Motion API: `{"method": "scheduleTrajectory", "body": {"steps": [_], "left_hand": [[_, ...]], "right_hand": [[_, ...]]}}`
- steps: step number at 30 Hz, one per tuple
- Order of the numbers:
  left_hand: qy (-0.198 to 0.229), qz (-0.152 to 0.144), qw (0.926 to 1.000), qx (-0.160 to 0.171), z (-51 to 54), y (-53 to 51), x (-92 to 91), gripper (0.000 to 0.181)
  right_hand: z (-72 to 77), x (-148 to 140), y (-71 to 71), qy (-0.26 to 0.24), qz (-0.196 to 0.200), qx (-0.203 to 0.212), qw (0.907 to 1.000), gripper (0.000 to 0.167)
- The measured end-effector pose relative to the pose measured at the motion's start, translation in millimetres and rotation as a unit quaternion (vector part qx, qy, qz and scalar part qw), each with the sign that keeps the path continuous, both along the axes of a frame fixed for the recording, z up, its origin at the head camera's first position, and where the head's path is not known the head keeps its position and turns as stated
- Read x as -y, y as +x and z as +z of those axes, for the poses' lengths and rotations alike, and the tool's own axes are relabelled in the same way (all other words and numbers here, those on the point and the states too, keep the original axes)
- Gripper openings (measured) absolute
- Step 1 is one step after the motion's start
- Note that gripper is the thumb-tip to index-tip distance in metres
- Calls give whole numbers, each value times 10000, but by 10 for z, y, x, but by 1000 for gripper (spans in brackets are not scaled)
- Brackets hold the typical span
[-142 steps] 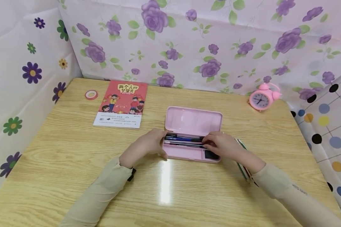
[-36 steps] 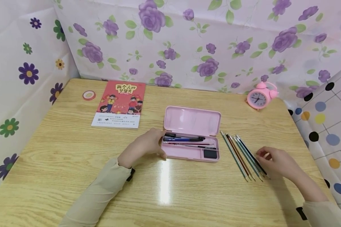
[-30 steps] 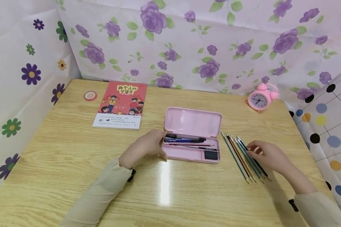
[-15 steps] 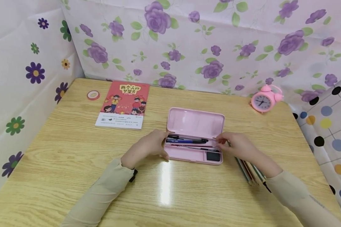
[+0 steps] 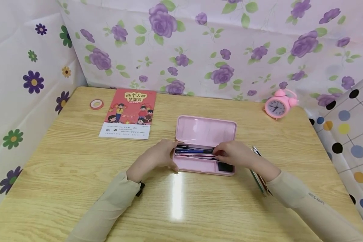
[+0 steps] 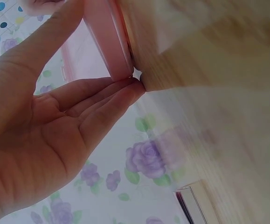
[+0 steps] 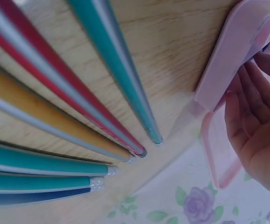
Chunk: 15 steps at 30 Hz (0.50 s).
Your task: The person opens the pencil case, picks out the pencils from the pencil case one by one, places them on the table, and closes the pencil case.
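An open pink pencil case [image 5: 196, 164] lies on the table with its lid raised at the back. Inside are a blue pen [image 5: 193, 151], a black pen [image 5: 182, 147], thin pencils and a black block [image 5: 225, 167] in the right corner compartment. My left hand [image 5: 155, 156] holds the case's left end between thumb and fingers; the left wrist view shows the fingertips against its side. My right hand [image 5: 237, 154] reaches over the right end, bent fingertips among the pen ends; whether they pinch one is hidden. Several pencils [image 7: 121, 70] lie right of the case, partly under the right forearm.
A red and white booklet [image 5: 128, 114] lies at the back left, with a roll of tape [image 5: 96, 104] beside it. A pink alarm clock [image 5: 279, 106] stands at the back right. Flowered cloth [image 5: 199, 50] hangs behind the table.
My right hand has moved left from beside the loose pencils, past the case's right edge, to the pens inside. The left hand has stayed on the case's left end.
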State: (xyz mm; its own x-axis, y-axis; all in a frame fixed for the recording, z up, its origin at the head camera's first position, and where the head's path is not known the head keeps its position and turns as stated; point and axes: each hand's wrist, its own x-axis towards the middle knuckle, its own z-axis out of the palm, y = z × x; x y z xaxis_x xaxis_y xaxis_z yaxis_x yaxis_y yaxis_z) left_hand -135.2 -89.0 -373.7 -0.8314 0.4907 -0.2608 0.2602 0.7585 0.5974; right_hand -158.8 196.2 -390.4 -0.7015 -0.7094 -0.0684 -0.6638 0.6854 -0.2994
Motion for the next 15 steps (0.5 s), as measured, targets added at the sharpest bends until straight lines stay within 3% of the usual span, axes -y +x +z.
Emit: {"method": "scheduleTrajectory", "body": {"steps": [15], "left_hand": [[-93,-15,10000,-28,-4,9,0,84]], "right_hand": [[-22,69,16,99,-238,298,9992,8]]}}
